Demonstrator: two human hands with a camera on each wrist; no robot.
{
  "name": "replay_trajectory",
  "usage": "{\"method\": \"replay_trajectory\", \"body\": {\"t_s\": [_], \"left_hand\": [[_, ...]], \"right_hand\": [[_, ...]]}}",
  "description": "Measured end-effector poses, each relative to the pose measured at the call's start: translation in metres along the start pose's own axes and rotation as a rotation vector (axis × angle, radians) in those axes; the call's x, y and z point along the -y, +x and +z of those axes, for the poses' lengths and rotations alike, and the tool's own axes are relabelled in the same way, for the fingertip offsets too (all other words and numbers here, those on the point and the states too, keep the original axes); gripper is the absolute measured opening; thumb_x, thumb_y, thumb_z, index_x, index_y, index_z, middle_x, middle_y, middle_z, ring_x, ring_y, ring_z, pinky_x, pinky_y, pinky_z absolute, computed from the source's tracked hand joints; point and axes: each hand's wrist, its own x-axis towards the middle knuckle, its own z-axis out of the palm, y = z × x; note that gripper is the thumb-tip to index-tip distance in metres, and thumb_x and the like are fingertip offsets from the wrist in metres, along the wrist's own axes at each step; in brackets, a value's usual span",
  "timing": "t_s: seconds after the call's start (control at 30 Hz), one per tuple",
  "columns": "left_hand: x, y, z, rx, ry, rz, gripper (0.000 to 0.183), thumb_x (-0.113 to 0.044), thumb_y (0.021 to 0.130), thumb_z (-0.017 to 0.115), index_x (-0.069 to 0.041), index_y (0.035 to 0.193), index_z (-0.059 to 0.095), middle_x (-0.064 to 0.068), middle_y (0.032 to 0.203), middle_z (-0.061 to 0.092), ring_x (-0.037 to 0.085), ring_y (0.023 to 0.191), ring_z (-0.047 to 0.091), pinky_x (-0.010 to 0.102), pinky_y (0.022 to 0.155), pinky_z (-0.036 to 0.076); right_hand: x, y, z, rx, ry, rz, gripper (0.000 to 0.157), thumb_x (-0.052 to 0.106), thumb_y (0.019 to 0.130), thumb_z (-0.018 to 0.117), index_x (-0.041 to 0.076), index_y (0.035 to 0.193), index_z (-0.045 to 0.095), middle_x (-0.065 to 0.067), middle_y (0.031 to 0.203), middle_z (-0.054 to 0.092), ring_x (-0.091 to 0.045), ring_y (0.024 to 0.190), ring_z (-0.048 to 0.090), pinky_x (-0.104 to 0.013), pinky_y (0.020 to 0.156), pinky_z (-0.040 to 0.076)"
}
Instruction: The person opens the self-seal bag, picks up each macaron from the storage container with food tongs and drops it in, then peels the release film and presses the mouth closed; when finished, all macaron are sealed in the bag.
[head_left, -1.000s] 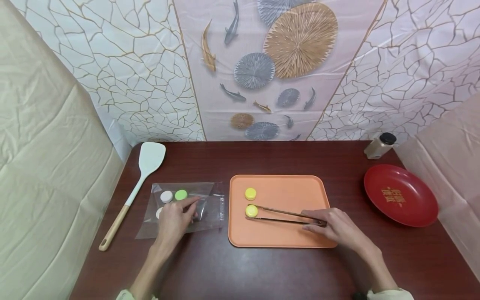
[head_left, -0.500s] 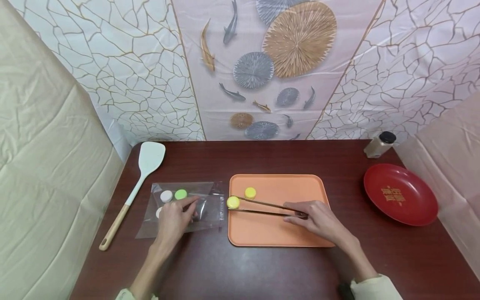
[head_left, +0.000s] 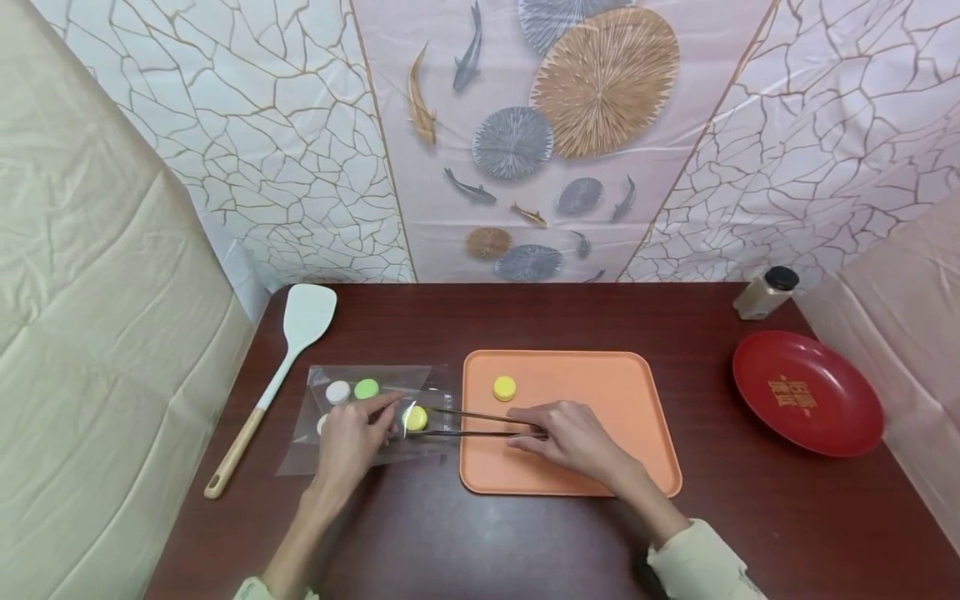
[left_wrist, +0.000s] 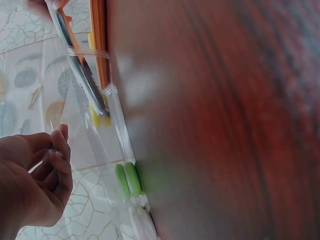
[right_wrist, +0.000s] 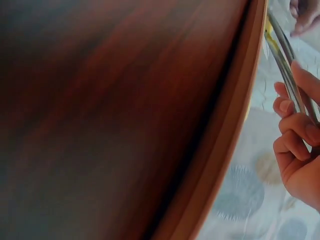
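Head view: your right hand [head_left: 566, 442], fingers curled, grips slim metal tongs [head_left: 480, 433] holding a round yellow macaron [head_left: 416, 419] at its nine o'clock, inside the clear plastic bag [head_left: 408, 382]. Your left hand [head_left: 351, 440] pinches that bag.

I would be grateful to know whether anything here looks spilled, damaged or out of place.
Nothing stands out: no visible spill or damage. The tongs hold one yellow macaron at the mouth of the clear bag, a second yellow macaron sits on the orange tray, and the spatula lies left of the bag.
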Motion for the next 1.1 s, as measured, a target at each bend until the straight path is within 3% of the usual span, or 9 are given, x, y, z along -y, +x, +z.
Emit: {"method": "replay_trajectory", "body": {"t_s": [0.33,0.7,0.87,1.1], "left_hand": [[0.0,0.0,0.001,0.007,0.02,0.006,0.019,-0.001,0.098,0.078,-0.005,0.114,0.086,0.001,0.066,0.074,0.002,0.047,0.058,0.022,0.044,0.037],[0.003,0.0,0.001,0.007,-0.002,0.019,0.02,0.0,0.097,0.079,-0.004,0.115,0.086,0.002,0.067,0.076,0.002,0.047,0.06,0.016,0.044,0.038],[0.003,0.0,0.0,0.016,-0.006,0.009,0.019,-0.001,0.098,0.078,-0.004,0.116,0.086,0.004,0.068,0.076,0.003,0.048,0.06,0.019,0.044,0.04],[0.003,0.001,0.0,0.018,-0.019,0.011,0.02,0.0,0.098,0.078,-0.004,0.115,0.086,0.005,0.068,0.077,0.004,0.048,0.062,0.018,0.044,0.039]], "right_hand": [[0.013,0.029,0.02,0.001,-0.013,-0.073,0.019,0.033,0.096,0.086,0.02,0.108,0.08,0.013,0.069,0.063,0.0,0.058,0.051,-0.022,0.05,0.037],[0.013,0.035,0.022,0.025,0.014,-0.06,0.018,0.033,0.097,0.085,0.019,0.108,0.08,0.012,0.074,0.067,0.0,0.058,0.046,-0.023,0.052,0.038],[0.012,0.026,0.012,0.028,0.035,-0.007,0.021,0.034,0.095,0.088,0.019,0.107,0.08,0.015,0.071,0.062,0.001,0.062,0.048,-0.023,0.056,0.04],[-0.006,-0.007,-0.016,-0.007,0.089,0.106,0.033,0.032,0.094,0.089,0.015,0.122,0.084,0.019,0.07,0.058,0.004,0.063,0.046,-0.021,0.059,0.042]]}}
